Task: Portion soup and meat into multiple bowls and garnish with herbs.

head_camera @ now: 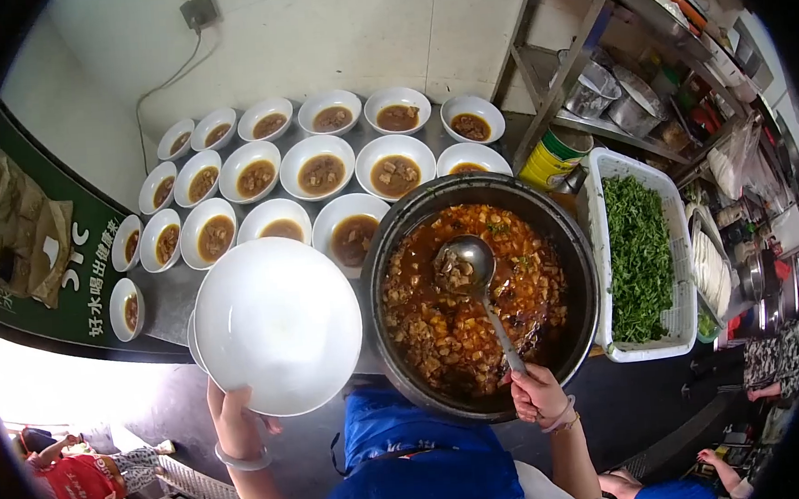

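My left hand (235, 417) grips a clean white bowl (277, 325) by its lower rim, the thumb over the edge. Another white rim shows behind it on the left. In my right hand (539, 395) is the handle of a metal ladle (500, 332). The ladle's cup rests in a large dark pot (381, 305), holding some chunky meat and broth. Reddish-brown stew (440, 357) with diced pieces fills much of the pot. Left of the pot, a white bowl with brown broth and meat (352, 242) stands close to the bowl in my hand.
Rows of filled white bowls (319, 175) cover the metal counter (169, 298) up to the wall. A white plastic basket (680, 301) of chopped greens stands right of the pot. Behind are a yellow-green can (552, 158) and metal shelving (561, 82). Other people (77, 482) are at the lower edges.
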### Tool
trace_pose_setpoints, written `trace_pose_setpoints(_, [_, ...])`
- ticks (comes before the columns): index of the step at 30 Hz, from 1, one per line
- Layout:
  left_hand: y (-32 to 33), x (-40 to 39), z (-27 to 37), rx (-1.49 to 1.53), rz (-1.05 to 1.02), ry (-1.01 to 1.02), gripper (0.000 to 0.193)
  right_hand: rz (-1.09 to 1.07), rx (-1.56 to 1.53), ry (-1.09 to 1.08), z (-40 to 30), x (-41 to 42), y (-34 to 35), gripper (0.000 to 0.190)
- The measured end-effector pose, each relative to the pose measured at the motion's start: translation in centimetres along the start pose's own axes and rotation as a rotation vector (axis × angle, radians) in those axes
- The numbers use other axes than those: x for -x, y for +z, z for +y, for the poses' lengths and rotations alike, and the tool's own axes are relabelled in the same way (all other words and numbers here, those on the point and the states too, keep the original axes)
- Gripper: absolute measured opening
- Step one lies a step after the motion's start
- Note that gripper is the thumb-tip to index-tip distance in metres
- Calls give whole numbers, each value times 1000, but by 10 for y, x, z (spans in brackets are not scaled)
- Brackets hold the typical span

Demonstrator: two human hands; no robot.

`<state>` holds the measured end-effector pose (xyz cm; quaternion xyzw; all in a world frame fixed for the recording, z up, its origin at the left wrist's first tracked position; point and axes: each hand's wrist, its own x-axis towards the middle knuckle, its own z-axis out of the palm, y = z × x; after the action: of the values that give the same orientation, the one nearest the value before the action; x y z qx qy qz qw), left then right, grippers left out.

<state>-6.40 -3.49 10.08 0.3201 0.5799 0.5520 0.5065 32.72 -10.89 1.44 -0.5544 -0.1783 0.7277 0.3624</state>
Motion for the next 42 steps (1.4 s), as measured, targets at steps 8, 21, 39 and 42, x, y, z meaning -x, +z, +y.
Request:
trace_pose_setpoints(8, [2,-1,-2,16,-9,6,39,78,172,-5,2,14,2,18])
trace_pose_setpoints(21, [14,-3,-3,-3,-88,-70,39,38,56,21,-18,8,-3,18])
trace_pose_setpoints(39, [118,-33,-40,-195,-473,-199,64,-33,-72,47,-60,109,29,20])
trace_pose_setpoints(42, [127,-34,-52,-112,-539,-286,64,31,131,4,-51,101,41,16])
